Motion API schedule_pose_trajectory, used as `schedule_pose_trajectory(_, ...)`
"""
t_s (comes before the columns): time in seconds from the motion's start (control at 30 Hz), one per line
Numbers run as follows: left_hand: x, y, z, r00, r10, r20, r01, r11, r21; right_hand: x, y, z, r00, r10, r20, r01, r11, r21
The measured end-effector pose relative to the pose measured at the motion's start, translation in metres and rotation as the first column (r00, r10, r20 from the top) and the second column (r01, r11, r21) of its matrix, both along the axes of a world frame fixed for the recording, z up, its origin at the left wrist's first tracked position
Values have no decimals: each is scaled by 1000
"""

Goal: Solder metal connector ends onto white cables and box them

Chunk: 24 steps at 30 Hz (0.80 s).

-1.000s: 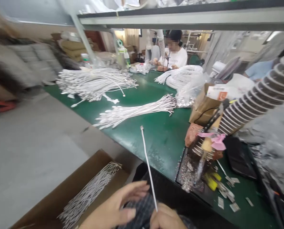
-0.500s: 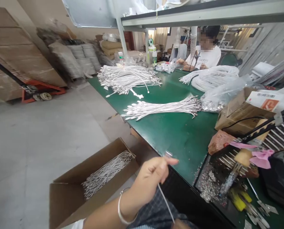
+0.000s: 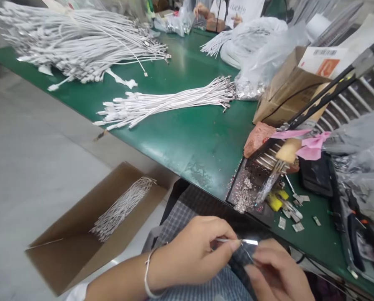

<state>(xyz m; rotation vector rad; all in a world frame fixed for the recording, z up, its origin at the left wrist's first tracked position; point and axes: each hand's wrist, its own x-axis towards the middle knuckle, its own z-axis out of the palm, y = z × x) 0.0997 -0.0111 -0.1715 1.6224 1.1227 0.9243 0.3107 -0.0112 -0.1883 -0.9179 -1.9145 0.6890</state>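
Note:
My left hand, with a bracelet on the wrist, pinches a thin white cable near its metal connector end. My right hand meets it from the right, fingertips at the same connector, over my checked lap. Both hands sit below the front edge of the green table. On the table ahead lies a bundle of white cables, and a larger heap of cables lies farther back left.
An open cardboard box holding cables stands on the floor at my left. A soldering iron stand with solder scraps, a brown carton, plastic bags and tools crowd the table's right. Another person's hands work at the far end.
The view has tilted down and nearer. My left hand brought the cable down to my lap, and my right hand has come in to meet the connector end.

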Motion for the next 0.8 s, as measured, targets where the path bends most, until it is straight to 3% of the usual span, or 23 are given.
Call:
schedule_pose_trajectory(0.1, 4, -2, -2, 1000, 1, -7, -1, 999, 36, -14, 10, 1, 994, 26, 107, -28, 1000, 11)
schedule_pose_trajectory(0.27, 4, -3, -4, 995, -96, -8, 96, 992, 76, -11, 14, 5, 991, 58, 122, -54, 998, -35)
schedule_pose_trajectory(0.4, 3, 0, -2, 990, -141, 21, 139, 986, 95, 1, 9, 0, 992, 123, 13, -118, 971, -210)
schedule_pose_trajectory(0.53, 0, 5, -3, 981, -173, 82, 176, 984, -22, 8, 3, -7, 976, -54, -211, -17, 947, -319)
schedule_pose_trajectory(0.6, 0, 9, -3, 982, -151, 110, 164, 978, -132, 7, 2, -8, 948, -87, -306, -10, 953, -302)
schedule_pose_trajectory(0.67, 0, 13, -3, 984, -120, 130, 146, 966, -214, 4, 3, -8, 949, -7, -314, -68, 972, -226)
schedule_pose_trajectory(0.73, 0, 18, -1, 984, -93, 150, 132, 954, -270, 0, 6, -8, 974, 57, -221, -86, 989, -124)
schedule_pose_trajectory(0.8, 0, 22, 0, 981, -76, 179, 130, 942, -311, -3, 11, -9, 994, 39, -103, -41, 999, -18)
